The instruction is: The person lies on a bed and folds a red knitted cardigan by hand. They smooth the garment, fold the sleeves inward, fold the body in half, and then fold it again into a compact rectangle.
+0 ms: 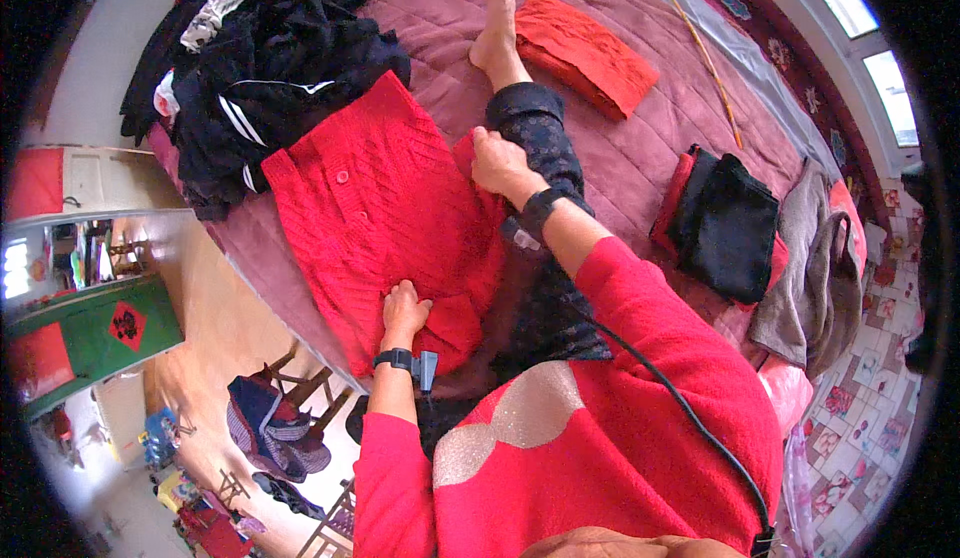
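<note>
A red cable-knit cardigan (385, 183) with buttons down its front lies spread on the bed before me. My left hand (404, 314) rests on its lower part, thumb apart from the fingers, pressing the knit. Beside my bent leg, my right hand (500, 165) is closed on the cardigan's right edge. A folded part of the knit lies just right of my left hand. Both wrists wear dark bands, and a small grey device sits by the left one.
Dark clothes (290, 68) are heaped at the far left. A folded orange-red garment (585, 53) lies beyond my foot. On the right are folded black garments (728, 223), a grey-brown cloth (805, 258) and a thin stick (700, 48). The mauve bedcover (620, 173) ends at the left above the floor.
</note>
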Motion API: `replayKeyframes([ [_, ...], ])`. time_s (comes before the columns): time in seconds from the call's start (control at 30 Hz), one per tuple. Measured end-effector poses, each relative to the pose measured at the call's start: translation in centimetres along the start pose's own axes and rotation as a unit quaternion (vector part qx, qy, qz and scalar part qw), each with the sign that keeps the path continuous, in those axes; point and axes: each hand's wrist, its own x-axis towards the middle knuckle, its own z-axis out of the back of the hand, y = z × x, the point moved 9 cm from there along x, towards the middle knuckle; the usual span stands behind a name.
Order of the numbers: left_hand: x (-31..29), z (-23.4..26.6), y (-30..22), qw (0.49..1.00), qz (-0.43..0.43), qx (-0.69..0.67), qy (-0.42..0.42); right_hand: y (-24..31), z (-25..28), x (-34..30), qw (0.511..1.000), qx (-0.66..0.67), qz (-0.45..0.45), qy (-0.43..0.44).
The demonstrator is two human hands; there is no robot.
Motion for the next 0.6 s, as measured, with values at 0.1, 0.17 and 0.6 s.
replayKeyframes([
  [0.1,-0.5,-0.1,0.2,0.999,0.031,-0.010,0.013,0.7,0.0,-0.6,1.000,-0.006,-0.010,0.007],
  [0.17,-0.9,0.8,-0.3,0.999,0.013,-0.019,-0.037,0.2,0.2,-0.8,0.999,0.019,-0.030,0.004],
  [0.6,-2.1,2.6,-1.6,0.997,-0.004,-0.047,-0.067,-4.8,5.6,-3.7,0.905,0.408,0.018,-0.117],
])
